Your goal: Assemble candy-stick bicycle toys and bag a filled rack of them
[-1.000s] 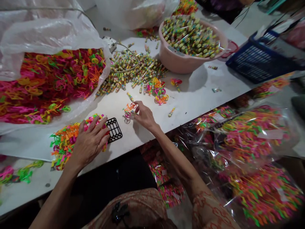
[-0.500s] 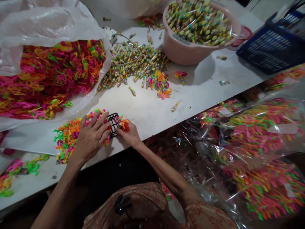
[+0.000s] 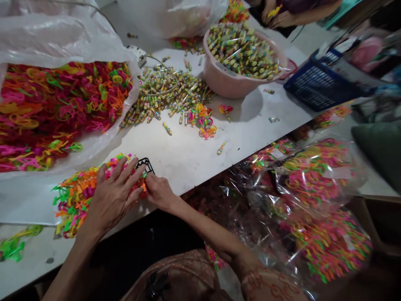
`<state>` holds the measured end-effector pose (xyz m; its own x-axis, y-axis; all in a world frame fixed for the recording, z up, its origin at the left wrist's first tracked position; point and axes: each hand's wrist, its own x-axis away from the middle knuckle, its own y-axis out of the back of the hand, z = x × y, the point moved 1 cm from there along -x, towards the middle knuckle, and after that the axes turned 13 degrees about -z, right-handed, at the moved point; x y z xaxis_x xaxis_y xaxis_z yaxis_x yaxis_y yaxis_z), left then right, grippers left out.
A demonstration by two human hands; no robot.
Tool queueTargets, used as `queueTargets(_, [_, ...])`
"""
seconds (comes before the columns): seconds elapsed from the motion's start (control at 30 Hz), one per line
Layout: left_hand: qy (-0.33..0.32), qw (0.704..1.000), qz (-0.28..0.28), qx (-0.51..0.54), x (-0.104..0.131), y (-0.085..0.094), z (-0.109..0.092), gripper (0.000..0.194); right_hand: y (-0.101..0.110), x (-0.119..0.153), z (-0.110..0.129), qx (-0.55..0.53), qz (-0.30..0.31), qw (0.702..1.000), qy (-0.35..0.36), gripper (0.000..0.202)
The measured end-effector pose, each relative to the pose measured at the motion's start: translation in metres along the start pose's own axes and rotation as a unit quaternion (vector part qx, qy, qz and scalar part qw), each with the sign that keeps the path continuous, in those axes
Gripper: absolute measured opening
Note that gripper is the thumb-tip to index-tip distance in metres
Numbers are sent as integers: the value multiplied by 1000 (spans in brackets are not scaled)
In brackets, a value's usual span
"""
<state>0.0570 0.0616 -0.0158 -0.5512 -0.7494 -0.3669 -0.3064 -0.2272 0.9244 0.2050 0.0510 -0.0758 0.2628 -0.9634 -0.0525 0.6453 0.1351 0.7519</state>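
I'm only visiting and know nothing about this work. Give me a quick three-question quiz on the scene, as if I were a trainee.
1. What colour is the basin: (A) blue, (B) pink or (C) black?
2. True or false: the left hand lies over the bright pieces.
3. Fill in: the right hand is at the black ____.

Key: 1. B; 2. true; 3. frame.

Head camera looks forward, down — at hands (image 3: 112, 198) (image 3: 161, 192).
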Motion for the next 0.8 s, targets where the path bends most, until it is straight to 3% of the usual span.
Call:
queueTargets(0.13, [-32,999,2,21,1,-2,0,44,-3,1,11,48,34,997,44,30])
queueTargets(0.23, [-45,999,-8,29,3,-5,2,46,10,-5,-6,-14,25,999,46,21])
queueTargets(0.33, [-50,998,-14,32,6,-8,4,51,64,-28,-55,-19,-57,998,-14,21])
queueTargets(0.4, [-50,998,-23,34,6,-7,3,55,116,-46,-96,116,-158,972,-131,29])
queueTargets(0.47, [-43,998,-46,31,4,-5,1,58,160,-61,-128,253,-161,931,-210,32])
queueTargets(0.53, [-28,997,-69,20,2,-3,-2,61,182,-68,-145,302,-123,919,-224,32])
queueTargets(0.67, [-20,999,-49,12,0,-4,-4,56,174,-62,-144,276,-70,943,-174,31])
queueTargets(0.8, [-27,999,-19,14,2,-7,-1,50,156,-59,-135,287,-95,944,-130,42])
